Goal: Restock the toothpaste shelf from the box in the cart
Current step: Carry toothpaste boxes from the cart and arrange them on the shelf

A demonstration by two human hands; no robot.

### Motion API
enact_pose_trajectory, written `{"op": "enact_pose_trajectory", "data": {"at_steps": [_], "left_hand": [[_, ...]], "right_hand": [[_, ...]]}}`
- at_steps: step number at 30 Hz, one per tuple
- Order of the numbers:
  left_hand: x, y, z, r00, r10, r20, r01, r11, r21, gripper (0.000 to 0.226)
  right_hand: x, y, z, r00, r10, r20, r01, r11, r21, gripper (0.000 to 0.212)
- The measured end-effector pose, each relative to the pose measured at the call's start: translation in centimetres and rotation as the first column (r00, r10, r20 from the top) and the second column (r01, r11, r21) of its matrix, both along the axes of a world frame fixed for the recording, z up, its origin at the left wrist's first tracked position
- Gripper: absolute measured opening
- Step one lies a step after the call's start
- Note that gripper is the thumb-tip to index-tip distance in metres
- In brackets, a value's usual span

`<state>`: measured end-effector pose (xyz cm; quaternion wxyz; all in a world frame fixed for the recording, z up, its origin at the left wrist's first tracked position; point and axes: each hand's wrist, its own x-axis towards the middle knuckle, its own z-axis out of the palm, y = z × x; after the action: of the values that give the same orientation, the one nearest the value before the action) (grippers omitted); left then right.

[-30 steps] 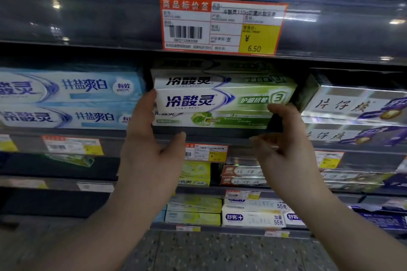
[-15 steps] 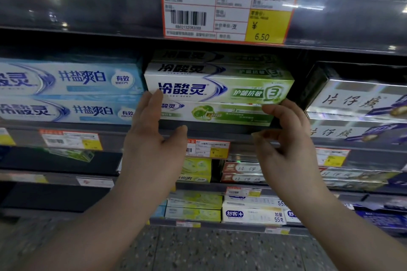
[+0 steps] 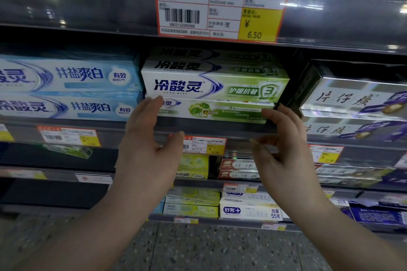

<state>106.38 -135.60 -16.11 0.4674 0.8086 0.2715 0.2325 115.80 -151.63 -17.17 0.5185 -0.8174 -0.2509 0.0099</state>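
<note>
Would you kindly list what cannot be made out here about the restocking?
- Cart and box: outside the head view.
- Depth of the green toothpaste stack: rear boxes lost in shadow.
- Lower green box: ends covered by left hand and right hand; contact unclear.
- Blue toothpaste boxes: cut off at left edge.
- Price tag: fine print blurred.

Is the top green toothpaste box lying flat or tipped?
Flat: the top green box lies level on the green box beneath it.

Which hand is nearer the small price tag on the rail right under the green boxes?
Left. The left hand's thumb tip overlaps the small price tag's left edge; the right hand is off to the tag's right, with a gap between.
</note>
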Motion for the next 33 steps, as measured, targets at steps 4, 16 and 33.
{"op": "enact_pose_trajectory", "data": {"at_steps": [4, 16, 33], "left_hand": [[-1.5, -0.3, 0.0, 0.999, -0.023, -0.037, 0.027, 0.995, 0.101, 0.052], [-13.1, -2.4, 7.1, 0.809, 0.098, -0.580, 0.142, 0.925, 0.354, 0.061], [-41.0, -3.1, 18.2, 0.484, 0.295, -0.824, -0.205, 0.953, 0.221, 0.059]], "right_hand": [[-1.2, -1.0, -0.2, 0.998, 0.057, 0.018, -0.055, 0.993, -0.108, 0.046], [-8.5, -2.3, 8.7, 0.895, 0.445, -0.030, -0.349, 0.656, -0.670, 0.053], [-27.5, 6.1, 22.3, 0.453, 0.877, -0.161, -0.575, 0.150, -0.804, 0.054]]}}
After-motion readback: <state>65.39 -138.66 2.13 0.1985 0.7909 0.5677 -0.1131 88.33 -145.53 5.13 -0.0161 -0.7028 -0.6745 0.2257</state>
